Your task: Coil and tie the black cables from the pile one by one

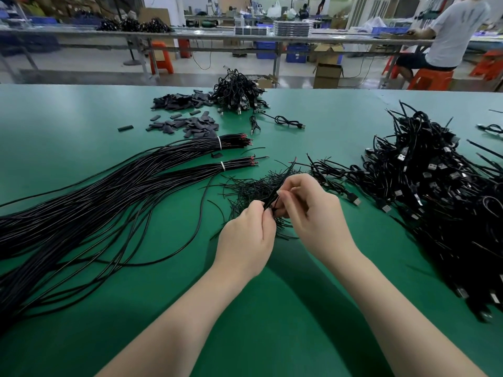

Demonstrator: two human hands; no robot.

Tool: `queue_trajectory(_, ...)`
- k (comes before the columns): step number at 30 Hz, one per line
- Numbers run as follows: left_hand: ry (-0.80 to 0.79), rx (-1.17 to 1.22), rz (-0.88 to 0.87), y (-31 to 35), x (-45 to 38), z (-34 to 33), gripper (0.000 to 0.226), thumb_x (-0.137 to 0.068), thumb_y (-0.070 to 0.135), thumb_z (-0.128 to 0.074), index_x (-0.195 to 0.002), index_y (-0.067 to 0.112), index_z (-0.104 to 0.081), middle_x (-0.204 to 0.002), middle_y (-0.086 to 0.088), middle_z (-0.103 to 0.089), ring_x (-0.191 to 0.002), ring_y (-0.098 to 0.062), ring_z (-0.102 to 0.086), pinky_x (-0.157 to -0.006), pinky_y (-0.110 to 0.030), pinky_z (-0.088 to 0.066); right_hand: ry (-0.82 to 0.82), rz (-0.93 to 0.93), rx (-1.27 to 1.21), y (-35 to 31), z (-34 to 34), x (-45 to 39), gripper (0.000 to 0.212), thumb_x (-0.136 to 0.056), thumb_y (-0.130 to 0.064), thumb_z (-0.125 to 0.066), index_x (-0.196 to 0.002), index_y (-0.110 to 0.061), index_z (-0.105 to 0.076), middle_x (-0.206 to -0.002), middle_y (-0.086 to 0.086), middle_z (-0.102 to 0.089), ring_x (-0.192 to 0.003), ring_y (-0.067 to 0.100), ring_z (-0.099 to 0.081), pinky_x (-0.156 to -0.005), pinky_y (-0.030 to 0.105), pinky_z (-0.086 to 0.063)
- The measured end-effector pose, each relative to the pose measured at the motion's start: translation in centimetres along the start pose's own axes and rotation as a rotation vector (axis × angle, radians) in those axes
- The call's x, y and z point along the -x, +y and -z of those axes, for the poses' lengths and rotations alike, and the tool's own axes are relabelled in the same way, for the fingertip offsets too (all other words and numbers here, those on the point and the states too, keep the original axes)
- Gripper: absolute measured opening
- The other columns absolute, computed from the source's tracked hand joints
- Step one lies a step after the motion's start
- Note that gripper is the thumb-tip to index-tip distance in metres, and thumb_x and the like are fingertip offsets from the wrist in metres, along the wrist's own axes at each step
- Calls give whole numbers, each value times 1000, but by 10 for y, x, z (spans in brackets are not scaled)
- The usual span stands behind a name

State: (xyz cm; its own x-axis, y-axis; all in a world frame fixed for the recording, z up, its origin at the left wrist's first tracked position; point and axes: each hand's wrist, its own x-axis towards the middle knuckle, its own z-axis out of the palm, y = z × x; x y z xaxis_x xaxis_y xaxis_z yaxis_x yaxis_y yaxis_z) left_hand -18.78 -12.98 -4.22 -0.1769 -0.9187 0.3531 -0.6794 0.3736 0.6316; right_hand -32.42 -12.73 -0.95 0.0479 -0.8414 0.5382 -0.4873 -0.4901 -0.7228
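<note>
My left hand [246,238] and my right hand [313,210] meet over the middle of the green table [81,110]. Both pinch a thin black twist tie [272,201] between fingertips, just above a loose heap of black ties [253,190]. A big pile of black USB cables [435,191] lies to the right. Long black cables in two bundles [109,191], bound with white ties, fan out to the left. Whether a cable sits inside my fingers is hidden.
A smaller heap of coiled cables [239,91] and scattered black sleeve pieces [187,115] lie at the back of the table. One loose coiled cable [288,122] lies near them. Beyond the table a person sits on an orange stool [430,77].
</note>
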Motion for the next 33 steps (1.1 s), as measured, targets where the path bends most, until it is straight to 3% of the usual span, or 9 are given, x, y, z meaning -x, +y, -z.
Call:
queue_trajectory(4,-66,-4,-17,-1,0,-2,31,-100,46,-21,-79,26,-33,-70,7,-46,-62,-17,-49,-52,-35,-29,42,12,109,4,2,-2,10,-97,-20,-54,-90,-27,-50,-67,-3,-65,-63,16,-62,-63,29,-48)
queue_trajectory(7,-71,52,0,-2,0,-1,32,-100,47,-21,-77,28,-33,-67,8,-43,-57,-12,-44,-50,-33,-26,27,15,114,3,1,-1,11,-97,-21,-53,-90,-29,-49,-67,-2,-64,-62,19,-61,-61,30,-47)
queue_trajectory(10,-118,29,-12,-3,-1,-1,33,-100,47,-25,-83,22,-38,-68,6,-45,-55,-14,-43,-48,-34,-25,42,13,123,2,1,1,14,-98,-21,-53,-89,-31,-47,-66,-3,-64,-58,15,-56,-55,25,-44)
queue_trajectory(14,-145,27,-24,-1,-2,-1,28,-97,51,-26,-81,29,-33,-70,8,-44,-60,-20,-46,-50,-37,-26,84,49,162,0,0,2,9,-96,-25,-55,-89,-30,-52,-64,-11,-59,-57,9,-51,-53,24,-41)
queue_trajectory(20,-103,1,-27,-3,-4,-2,29,-100,47,-31,-76,30,-29,-67,8,-43,-59,-22,-46,-50,-37,-25,102,57,192,-2,-5,4,7,-93,-29,-55,-91,-34,-52,-78,-12,-61,-64,11,-56,-55,33,-47)
queue_trajectory(26,-63,-139,-48,-6,-4,-4,30,-103,41,-28,-82,22,-36,-67,9,-44,-66,-29,-52,-56,-36,-27,93,37,253,-2,-3,2,7,-91,-25,-64,-86,-29,-62,-81,-18,-59,-73,-1,-52,-61,15,-38)
queue_trajectory(30,-42,-205,-98,-5,-2,-6,29,-103,36,-29,-92,18,-49,-76,-1,-59,-71,-33,-58,-58,-35,-28,-48,57,290,-8,13,-9,3,-83,-26,-73,-83,-24,-72,-79,-13,-62,-78,2,-53,-67,12,-36)
queue_trajectory(33,-17,-217,-162,-5,-1,-8,30,-103,33,-32,-100,16,-56,-78,-3,-63,-66,-31,-55,-60,-34,-25,-148,20,341,-14,27,-14,5,-78,-31,-77,-82,-28,-74,-75,-15,-64,-77,-7,-52,-67,6,-34)
